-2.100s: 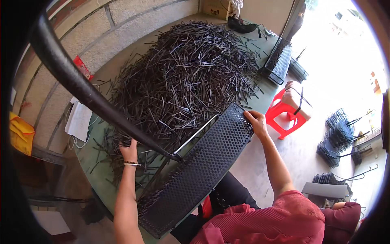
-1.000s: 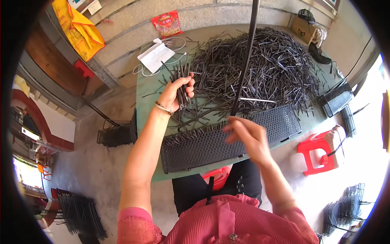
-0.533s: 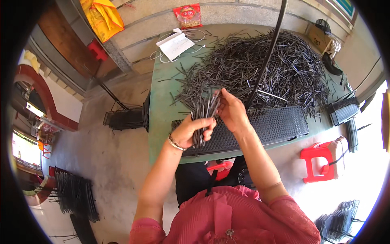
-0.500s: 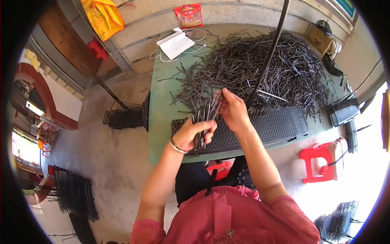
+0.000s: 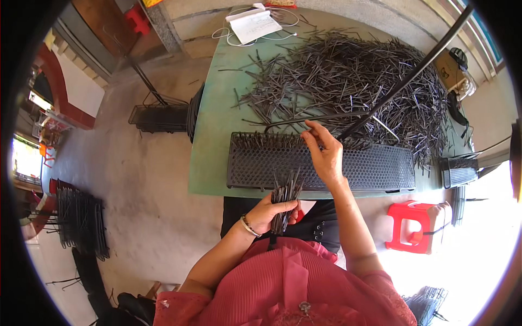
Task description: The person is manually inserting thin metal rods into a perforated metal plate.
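In my left hand (image 5: pixel 266 214), held close to my body in front of the table's near edge, is an upright bundle of thin black strips (image 5: pixel 287 194). My fingers wrap round its lower part, and the tips fan out above. My right hand (image 5: pixel 328 155) is raised over the far edge of a long black perforated basket (image 5: pixel 321 165), thumb and fingertips drawn together. Anything in that pinch is too small to make out. Short black strips stick up along the basket's far left edge. A long black metal rod (image 5: pixel 405 81) slants up from behind the basket.
A large heap of loose black strips (image 5: pixel 348 76) covers the far part of the green table (image 5: pixel 217 141). A white notebook (image 5: pixel 253 26) with a white cable lies at the back left. Right of the table stands a red stool (image 5: pixel 408 228); another basket (image 5: pixel 160 118) is at the left.
My left hand has lowered the bundle from over the basket toward my body. My right hand has parted from the bundle and is now above the basket's far edge. The view has shifted.
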A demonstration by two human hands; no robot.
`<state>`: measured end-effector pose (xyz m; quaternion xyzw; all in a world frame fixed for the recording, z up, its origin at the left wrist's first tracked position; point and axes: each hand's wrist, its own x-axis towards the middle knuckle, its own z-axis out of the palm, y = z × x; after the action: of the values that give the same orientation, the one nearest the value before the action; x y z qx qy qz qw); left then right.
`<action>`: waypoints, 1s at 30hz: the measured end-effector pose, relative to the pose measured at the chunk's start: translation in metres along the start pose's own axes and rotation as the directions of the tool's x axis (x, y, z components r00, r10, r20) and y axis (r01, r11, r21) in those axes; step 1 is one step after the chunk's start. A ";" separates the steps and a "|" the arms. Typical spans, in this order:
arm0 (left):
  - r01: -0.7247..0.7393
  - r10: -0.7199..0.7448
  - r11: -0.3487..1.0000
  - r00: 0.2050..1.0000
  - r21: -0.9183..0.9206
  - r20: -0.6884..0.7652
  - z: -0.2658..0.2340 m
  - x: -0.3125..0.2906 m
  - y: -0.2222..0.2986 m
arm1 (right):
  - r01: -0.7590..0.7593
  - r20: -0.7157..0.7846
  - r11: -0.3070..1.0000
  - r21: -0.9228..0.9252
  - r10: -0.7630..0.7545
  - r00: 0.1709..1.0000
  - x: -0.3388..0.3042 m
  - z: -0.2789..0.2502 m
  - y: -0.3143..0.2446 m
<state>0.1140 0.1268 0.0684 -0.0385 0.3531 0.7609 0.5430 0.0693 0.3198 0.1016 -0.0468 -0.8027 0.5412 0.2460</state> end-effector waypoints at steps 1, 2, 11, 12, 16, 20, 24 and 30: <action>-0.001 0.001 1.000 1.000 -0.008 -0.002 -0.003 -0.001 -0.001 | 0.060 0.001 0.995 -0.079 -0.060 0.998 0.000 0.003 0.001; -0.024 0.024 1.000 0.999 0.008 -0.024 -0.006 -0.002 -0.003 | 0.097 -0.019 0.987 -0.125 -0.100 0.995 0.001 0.005 0.000; 0.007 -0.002 0.998 0.996 0.057 -0.094 -0.003 -0.005 -0.008 | 0.244 0.023 0.905 -0.348 -0.252 0.967 0.005 0.005 0.004; 0.011 -0.005 0.998 0.996 0.057 -0.093 -0.005 -0.004 -0.008 | 0.241 0.022 0.905 -0.350 -0.250 0.968 0.005 0.005 0.005; 0.136 -0.138 0.978 0.990 -0.158 -0.002 -0.008 -0.002 -0.006 | 0.272 0.029 0.888 -0.370 -0.281 0.959 0.005 0.009 0.006; 0.066 -0.065 0.998 0.997 0.018 -0.037 -0.007 0.000 -0.009 | 0.331 0.033 0.846 -0.418 -0.350 0.936 0.005 0.009 0.005; 0.059 -0.059 0.998 0.998 -0.013 -0.026 -0.002 0.001 -0.009 | 0.357 0.025 0.837 -0.414 -0.382 0.924 0.007 0.008 0.005; -0.013 0.012 0.994 1.000 0.112 0.008 -0.001 0.002 -0.009 | 0.377 0.097 0.803 -0.461 -0.377 0.921 0.005 0.010 0.004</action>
<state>0.1203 0.1295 0.0629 -0.0031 0.3936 0.7435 0.5406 0.0600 0.3150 0.0967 0.0552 -0.9030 0.2700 0.3295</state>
